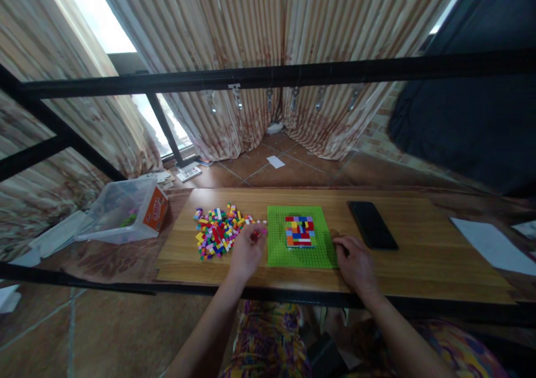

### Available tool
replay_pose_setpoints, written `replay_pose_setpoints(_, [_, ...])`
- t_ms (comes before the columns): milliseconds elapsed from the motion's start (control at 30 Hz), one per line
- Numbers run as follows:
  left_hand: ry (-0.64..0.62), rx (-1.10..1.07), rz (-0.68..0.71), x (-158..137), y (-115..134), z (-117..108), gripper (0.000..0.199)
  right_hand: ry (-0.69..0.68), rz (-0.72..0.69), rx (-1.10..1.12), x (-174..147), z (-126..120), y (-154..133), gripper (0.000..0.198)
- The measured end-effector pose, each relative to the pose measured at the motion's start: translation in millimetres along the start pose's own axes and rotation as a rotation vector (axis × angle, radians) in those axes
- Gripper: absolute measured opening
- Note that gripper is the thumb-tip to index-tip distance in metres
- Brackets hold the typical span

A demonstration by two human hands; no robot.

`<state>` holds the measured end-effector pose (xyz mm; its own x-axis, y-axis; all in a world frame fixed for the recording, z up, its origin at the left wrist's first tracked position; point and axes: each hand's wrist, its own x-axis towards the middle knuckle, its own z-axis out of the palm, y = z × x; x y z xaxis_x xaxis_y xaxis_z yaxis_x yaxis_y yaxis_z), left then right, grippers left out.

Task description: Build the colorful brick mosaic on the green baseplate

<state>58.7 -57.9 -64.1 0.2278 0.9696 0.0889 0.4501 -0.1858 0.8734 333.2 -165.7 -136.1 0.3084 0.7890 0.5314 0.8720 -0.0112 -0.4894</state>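
Note:
My left hand (247,249) is closed in a pinch on a small red toy brick (255,235), between the loose brick pile (218,233) and the green baseplate (276,255). A pink brick (263,231) shows by its fingertips; whether it is held, I cannot tell. On the baseplate sits a compact block of bricks (300,231) in red, blue, yellow, white and orange. My right hand (355,261) has its fingers curled at the baseplate's right edge. What they grip, if anything, is hidden.
A black phone (372,225) lies on the wooden board (422,244) to the right. At the left stands a clear plastic box (121,213) with an orange label. White paper (494,244) lies at the far right, and a dark metal bar (268,76) crosses beyond the board.

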Motion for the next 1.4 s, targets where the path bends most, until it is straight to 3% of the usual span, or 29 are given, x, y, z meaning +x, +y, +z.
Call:
replay_pose_setpoints(167, [0.113, 0.063, -0.09, -20.0, -37.8, -44.3, 0.017, -0.009, -0.01, -0.023, -2.5, 0.0, 4.4, 0.02])
replay_pose_setpoints(333, [0.15, 0.222, -0.074, -22.6, -47.9, -60.4, 0.02, 0.0, -0.029, -0.024, -2.9, -1.0, 4.4, 0.019])
replay_pose_setpoints(767, [0.052, 0.609, 0.029, 2.7, -19.2, -28.7, 0.02, 0.007, -0.034, -0.028, -3.0, 0.7, 6.7, 0.02])
replay_pose_setpoints(967, [0.047, 0.753, -0.07, 12.8, -10.5, -11.1, 0.023, 0.015, -0.017, -0.04, -2.0, 0.2, 4.3, 0.02])
replay_pose_setpoints(1233, [0.016, 0.726, -0.083, 9.8, -9.9, -15.1, 0.013, 0.0, -0.005, -0.037, -2.1, 0.4, 4.7, 0.021])
replay_pose_setpoints(1400, [0.023, 0.541, -0.063, 1.3, 0.8, -21.8, 0.014, -0.008, -0.008, -0.024, -1.6, 0.0, 3.1, 0.02])
